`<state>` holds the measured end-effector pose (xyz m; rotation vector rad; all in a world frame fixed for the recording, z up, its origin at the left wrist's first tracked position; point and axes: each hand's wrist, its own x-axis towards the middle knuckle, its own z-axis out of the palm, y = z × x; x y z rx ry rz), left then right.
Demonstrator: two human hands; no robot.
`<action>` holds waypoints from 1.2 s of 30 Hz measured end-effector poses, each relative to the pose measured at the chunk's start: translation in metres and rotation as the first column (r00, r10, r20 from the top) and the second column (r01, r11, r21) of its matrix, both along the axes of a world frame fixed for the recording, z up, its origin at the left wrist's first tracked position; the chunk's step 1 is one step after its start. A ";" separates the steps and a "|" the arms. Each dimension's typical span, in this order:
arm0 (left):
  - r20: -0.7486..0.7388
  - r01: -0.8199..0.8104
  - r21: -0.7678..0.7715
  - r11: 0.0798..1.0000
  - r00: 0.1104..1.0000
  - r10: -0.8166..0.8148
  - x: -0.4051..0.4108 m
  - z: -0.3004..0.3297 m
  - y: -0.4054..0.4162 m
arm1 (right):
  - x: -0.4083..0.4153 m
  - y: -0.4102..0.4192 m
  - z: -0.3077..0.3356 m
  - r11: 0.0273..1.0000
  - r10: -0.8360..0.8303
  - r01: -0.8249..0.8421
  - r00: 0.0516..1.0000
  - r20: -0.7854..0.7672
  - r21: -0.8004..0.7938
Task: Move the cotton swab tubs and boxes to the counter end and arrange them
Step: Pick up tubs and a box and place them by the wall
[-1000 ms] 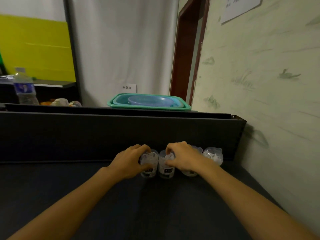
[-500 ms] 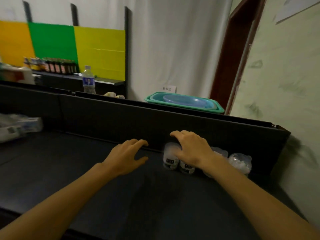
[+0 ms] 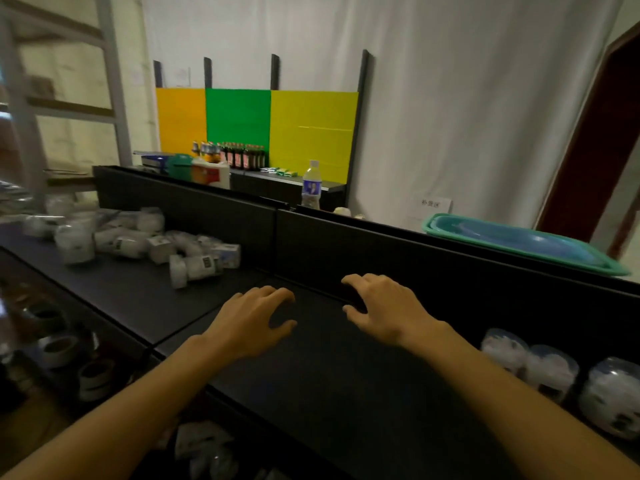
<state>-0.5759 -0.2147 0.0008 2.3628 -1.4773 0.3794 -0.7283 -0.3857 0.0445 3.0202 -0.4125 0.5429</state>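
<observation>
Three clear cotton swab tubs stand in a row at the right end of the black counter, against its back panel. A loose pile of more tubs and small white boxes lies at the far left of the counter, with one tub on its side nearest me. My left hand and my right hand hover empty over the middle of the counter, fingers loosely curved. Both are well apart from the row and the pile.
A black back panel runs along the counter's far side. A green basin sits behind it at right. A water bottle, dark bottles and packets stand on a rear shelf. Rolls of tape fill a lower shelf at left.
Both hands have let go of the tubs at the right end and moved left over the counter. The view has swung left, bringing the pile of tubs and boxes into sight.
</observation>
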 end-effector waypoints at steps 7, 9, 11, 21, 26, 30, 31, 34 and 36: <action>-0.019 -0.075 0.003 0.997 0.997 0.075 0.102 -0.002 0.096 | 0.105 0.080 -0.006 0.999 0.013 -0.012 0.999 -0.034 0.035; -0.033 -0.089 0.012 0.996 0.995 0.089 0.129 -0.005 0.123 | 0.132 0.101 -0.008 0.999 0.019 -0.016 0.998 -0.054 0.050; -0.048 -0.105 0.038 0.994 0.993 0.106 0.153 -0.008 0.148 | 0.156 0.119 -0.011 0.998 0.029 -0.024 0.997 -0.067 0.062; -0.122 -0.110 0.068 0.992 0.986 0.117 0.243 -0.019 0.197 | 0.232 0.142 -0.025 0.986 -0.040 0.060 0.991 -0.129 0.155; -0.134 -0.094 0.076 0.993 0.986 0.103 0.282 -0.023 0.187 | 0.267 0.122 -0.024 0.980 -0.101 0.119 0.988 -0.119 0.159; -0.123 -0.061 0.086 0.994 0.990 0.071 0.317 -0.022 0.168 | 0.300 0.105 -0.029 0.975 -0.116 0.136 0.986 -0.122 0.173; -0.118 -0.055 0.091 0.994 0.991 0.066 0.323 -0.020 0.162 | 0.307 0.101 -0.029 0.973 -0.117 0.139 0.985 -0.128 0.182; -0.109 -0.010 0.114 0.993 0.994 0.023 0.350 -0.018 0.137 | 0.335 0.088 -0.031 0.967 -0.119 0.144 0.985 -0.128 0.211; -0.105 0.042 0.116 0.992 0.994 -0.030 0.365 -0.018 0.119 | 0.351 0.080 -0.030 0.961 -0.105 0.134 0.986 -0.129 0.240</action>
